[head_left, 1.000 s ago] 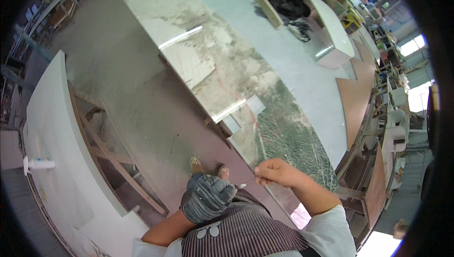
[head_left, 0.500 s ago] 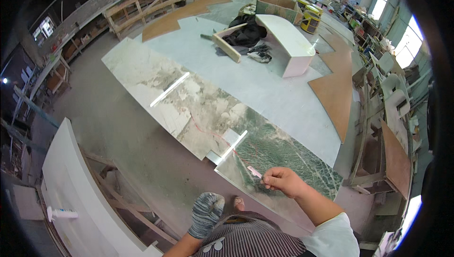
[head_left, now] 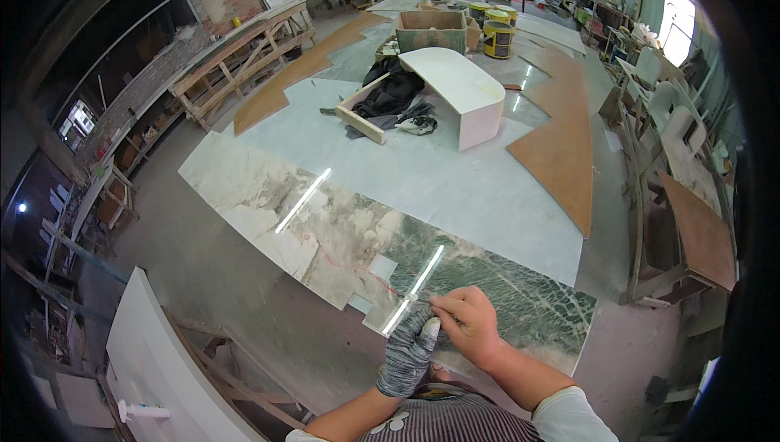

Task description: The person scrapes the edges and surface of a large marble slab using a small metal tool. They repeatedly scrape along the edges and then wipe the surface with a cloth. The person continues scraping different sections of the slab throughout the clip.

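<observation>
My right hand (head_left: 470, 322), bare, pinches a small thin pale piece (head_left: 415, 298) over the stone slab; its kind is too small to tell. Close against it is my left hand (head_left: 408, 353), in a grey knitted glove, with its fingers closed by the right fingertips. Whatever it grips is hidden. Beneath both hands lies the long marbled slab (head_left: 520, 288), cream at the far left and dark green at the right. It has a square notch in its near edge, a faint red line and bright light reflections.
On the large pale sheet (head_left: 341, 137) beyond stand a curved white panel piece (head_left: 459, 80), a wooden frame (head_left: 361, 123), dark cloth (head_left: 394, 93), a cardboard box (head_left: 431, 32) and yellow buckets (head_left: 498, 38). A white panel (head_left: 162, 353) with a white tube (head_left: 145, 411) stands at near left.
My left gloved hand has risen and moved right to meet my right hand. My right hand has shifted slightly left, still pinching the small piece. The view has tilted up.
</observation>
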`<state>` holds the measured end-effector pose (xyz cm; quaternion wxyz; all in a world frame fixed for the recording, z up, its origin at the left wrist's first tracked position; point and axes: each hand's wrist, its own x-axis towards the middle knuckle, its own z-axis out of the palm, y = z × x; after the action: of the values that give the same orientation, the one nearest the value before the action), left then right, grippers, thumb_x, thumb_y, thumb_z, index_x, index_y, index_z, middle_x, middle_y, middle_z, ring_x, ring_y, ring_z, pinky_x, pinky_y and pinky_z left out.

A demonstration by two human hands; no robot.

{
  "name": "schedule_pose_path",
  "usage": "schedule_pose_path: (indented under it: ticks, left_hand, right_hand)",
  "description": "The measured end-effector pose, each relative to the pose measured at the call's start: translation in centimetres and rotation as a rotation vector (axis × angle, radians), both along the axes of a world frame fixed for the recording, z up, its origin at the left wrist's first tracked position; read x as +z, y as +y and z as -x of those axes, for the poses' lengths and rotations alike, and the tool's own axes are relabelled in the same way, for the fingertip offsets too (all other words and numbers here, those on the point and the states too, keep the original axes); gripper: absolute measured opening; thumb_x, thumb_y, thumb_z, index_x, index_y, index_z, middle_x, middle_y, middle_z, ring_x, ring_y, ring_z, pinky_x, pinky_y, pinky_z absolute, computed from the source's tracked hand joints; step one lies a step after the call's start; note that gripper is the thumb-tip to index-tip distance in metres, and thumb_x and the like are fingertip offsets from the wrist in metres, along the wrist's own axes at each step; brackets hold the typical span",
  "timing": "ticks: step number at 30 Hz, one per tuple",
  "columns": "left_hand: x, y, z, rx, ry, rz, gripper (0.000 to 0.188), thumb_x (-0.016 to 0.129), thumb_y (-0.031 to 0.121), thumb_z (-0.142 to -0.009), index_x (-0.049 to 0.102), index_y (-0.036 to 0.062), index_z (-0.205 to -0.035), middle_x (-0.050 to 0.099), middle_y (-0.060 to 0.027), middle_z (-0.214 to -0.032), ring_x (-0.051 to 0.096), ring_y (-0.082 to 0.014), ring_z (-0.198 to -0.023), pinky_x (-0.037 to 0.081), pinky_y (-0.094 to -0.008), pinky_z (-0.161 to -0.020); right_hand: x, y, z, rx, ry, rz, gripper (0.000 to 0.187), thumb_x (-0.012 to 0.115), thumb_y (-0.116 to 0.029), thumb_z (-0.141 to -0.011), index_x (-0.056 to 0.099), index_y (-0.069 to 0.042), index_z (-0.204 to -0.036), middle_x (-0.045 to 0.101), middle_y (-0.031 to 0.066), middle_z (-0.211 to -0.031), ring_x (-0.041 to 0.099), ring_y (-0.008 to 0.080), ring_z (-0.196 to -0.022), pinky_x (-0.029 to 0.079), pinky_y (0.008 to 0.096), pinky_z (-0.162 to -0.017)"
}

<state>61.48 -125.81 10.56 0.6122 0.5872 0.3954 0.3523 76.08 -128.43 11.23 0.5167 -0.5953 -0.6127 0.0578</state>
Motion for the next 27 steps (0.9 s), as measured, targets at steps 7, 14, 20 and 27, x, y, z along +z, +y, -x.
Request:
schedule_pose_path:
  ticks: [7, 14, 20, 27]
  left_hand:
    - [0.8, -0.2, -2.0, 0.053, -0.105, 0.178, 0.026, 0.064, 0.02, -0.1, 0.068, 0.0002, -0.116, 0.069, -0.0031, -0.101, 0.059, -0.012, -0.091, 0.049, -0.0291, -0.083]
    - [-0.9, 0.5, -1.8, 0.109, -0.168, 0.173, 0.023, 0.069, 0.019, -0.096, 0.071, 0.0018, -0.111, 0.069, -0.0007, -0.1, 0.058, -0.0094, -0.087, 0.049, -0.028, -0.083]
    - [-1.5, 1.9, -1.9, 0.08, -0.086, 0.188, 0.027, 0.071, 0.023, -0.095, 0.071, 0.0017, -0.113, 0.068, -0.0011, -0.1, 0.058, -0.0092, -0.086, 0.048, -0.0272, -0.083]
    - [-0.1, 12.6, 0.1, -0.211, 0.174, -0.123, 0.027, 0.068, 0.017, -0.096, 0.069, 0.002, -0.119, 0.071, -0.0061, -0.109, 0.064, -0.0141, -0.102, 0.05, -0.03, -0.091]
  right_hand:
    - [-0.6, -1.6, 0.1, -0.035, 0.074, -0.018, 0.028, 0.071, 0.005, -0.081, 0.072, -0.006, -0.107, 0.062, 0.009, -0.093, 0.061, 0.0259, -0.082, 0.049, 0.0348, -0.071]
    - [-1.6, -2.0, 0.8, 0.128, 0.879, 0.255, 0.024, 0.068, 0.003, -0.088, 0.064, -0.001, -0.112, 0.064, 0.0057, -0.098, 0.062, 0.0155, -0.09, 0.051, 0.0284, -0.079]
    - [-1.8, -0.6, -0.7, 0.252, 1.44, 0.382, 0.022, 0.064, -0.001, -0.095, 0.06, 0.0, -0.117, 0.063, 0.0033, -0.097, 0.058, 0.0107, -0.085, 0.049, 0.0252, -0.077]
    - [-3.0, 0.9, -3.2, 0.399, 1.771, 0.437, 0.018, 0.063, -0.005, -0.095, 0.061, 0.001, -0.112, 0.056, 0.0028, -0.087, 0.049, 0.0131, -0.076, 0.043, 0.0279, -0.069]
